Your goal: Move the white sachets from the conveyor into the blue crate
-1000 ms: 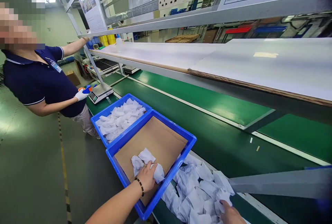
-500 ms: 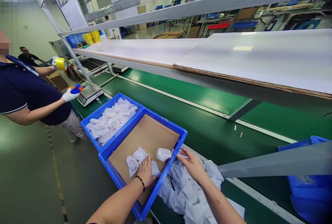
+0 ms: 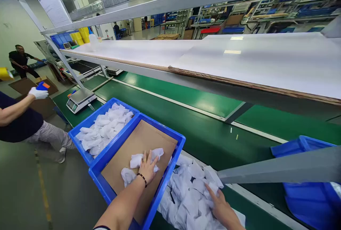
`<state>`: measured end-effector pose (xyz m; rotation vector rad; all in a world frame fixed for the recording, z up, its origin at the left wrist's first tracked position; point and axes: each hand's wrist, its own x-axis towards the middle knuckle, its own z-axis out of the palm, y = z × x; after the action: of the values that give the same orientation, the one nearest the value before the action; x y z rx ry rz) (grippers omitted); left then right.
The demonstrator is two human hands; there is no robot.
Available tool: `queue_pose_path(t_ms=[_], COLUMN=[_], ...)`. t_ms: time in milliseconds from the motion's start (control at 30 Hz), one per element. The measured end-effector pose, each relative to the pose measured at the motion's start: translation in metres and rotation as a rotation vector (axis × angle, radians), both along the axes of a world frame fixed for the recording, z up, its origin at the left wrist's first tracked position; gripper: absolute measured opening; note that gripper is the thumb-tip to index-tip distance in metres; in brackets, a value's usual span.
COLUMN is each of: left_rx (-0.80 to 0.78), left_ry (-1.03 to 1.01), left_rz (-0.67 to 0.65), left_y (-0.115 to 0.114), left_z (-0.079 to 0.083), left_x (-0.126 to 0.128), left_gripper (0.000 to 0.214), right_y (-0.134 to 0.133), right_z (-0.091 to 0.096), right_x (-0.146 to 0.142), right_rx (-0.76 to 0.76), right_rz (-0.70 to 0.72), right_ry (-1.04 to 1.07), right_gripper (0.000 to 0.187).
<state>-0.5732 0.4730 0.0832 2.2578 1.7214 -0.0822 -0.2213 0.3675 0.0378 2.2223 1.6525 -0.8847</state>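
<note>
My left hand [image 3: 146,167] lies flat with fingers spread on a few white wrapped packets [image 3: 136,160] inside the near blue bin [image 3: 176,152], whose floor is lined with brown cardboard [image 3: 138,141]. My right hand [image 3: 220,207] rests on a loose heap of white packets [image 3: 191,194] on the green belt, beside the bin; its fingers curl over one packet.
A second blue bin [image 3: 90,116] full of white packets sits behind the near one. A small scale [image 3: 80,99] stands past it. A person in a dark shirt with a white glove [image 3: 37,92] stands at the left. Another blue bin [image 3: 311,184] sits at the right, behind a grey frame bar [image 3: 279,169]. A white shelf [image 3: 239,59] overhangs the belt.
My right hand moved back from the bin's edge down onto the packet heap. My left hand shifted forward over the packets in the bin. The person at the left stepped away.
</note>
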Motion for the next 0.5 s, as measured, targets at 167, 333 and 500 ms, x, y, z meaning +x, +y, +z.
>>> queue_pose_path(t_ms=[167,333,500], left_rx=[0.033,0.033,0.092], left_ry=[0.038,0.037,-0.127], left_rz=[0.129,0.174,0.200], left_y=[0.041,0.046,0.011], left_z=[0.014,0.029,0.052], left_x=[-0.009,-0.022,-0.022], left_gripper=[0.067,0.072,0.067], right_y=[0.010,-0.004,0.013], right_z=[0.026,0.047,0.121], right_x=[0.007,0.021,-0.018], right_rx=[-0.046,-0.044,0.118], right_rz=[-0.029,-0.108,-0.211], right_ry=[0.076,0.187,0.527], right_gripper=[0.057,0.026,0.027])
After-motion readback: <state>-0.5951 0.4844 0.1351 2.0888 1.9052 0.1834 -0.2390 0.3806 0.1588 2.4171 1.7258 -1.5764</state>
